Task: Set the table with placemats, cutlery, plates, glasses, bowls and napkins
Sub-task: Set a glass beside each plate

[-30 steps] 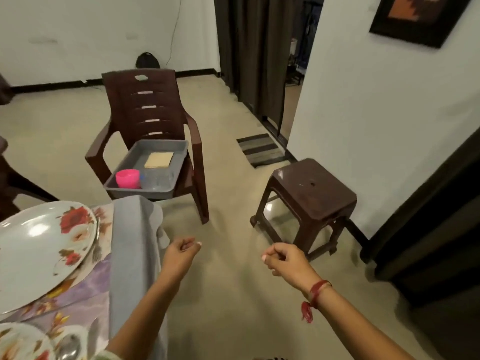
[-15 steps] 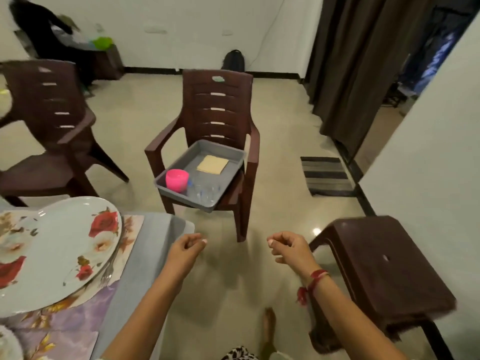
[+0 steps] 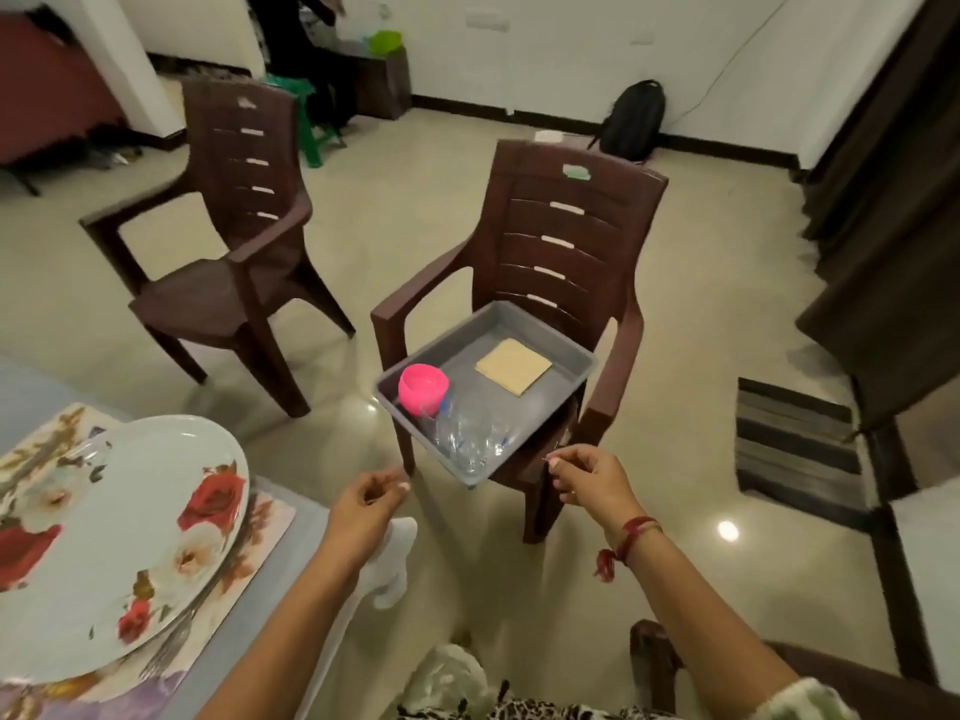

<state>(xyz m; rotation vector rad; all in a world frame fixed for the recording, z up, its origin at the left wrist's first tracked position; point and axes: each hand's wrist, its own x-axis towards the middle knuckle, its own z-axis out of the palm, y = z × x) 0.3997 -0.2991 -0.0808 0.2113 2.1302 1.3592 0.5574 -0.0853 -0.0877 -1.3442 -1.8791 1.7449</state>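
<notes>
Left hand (image 3: 371, 504) and right hand (image 3: 587, 480), each grip loosely curled and empty, are held out toward the grey tray (image 3: 462, 356) on a chair (image 3: 566, 220) at 12 o'clock, which carries the pink bowl (image 3: 423, 385), glasses (image 3: 467, 433) and napkin (image 3: 513, 366); this looks like fetching, and the next move probably calls for a steady lift over to the worktop (image 3: 31, 392) at 8 o'clock.

View swung L; chair (image 3: 566, 226) w/ tray (image 3: 462, 356) now centre frame, nearer. 2nd chair (image 3: 244, 163) come into view at L. R hand (image 3: 587, 478) moved fwd, now just beside tray's near corner; L hand (image 3: 363, 504) fwd too.
</notes>
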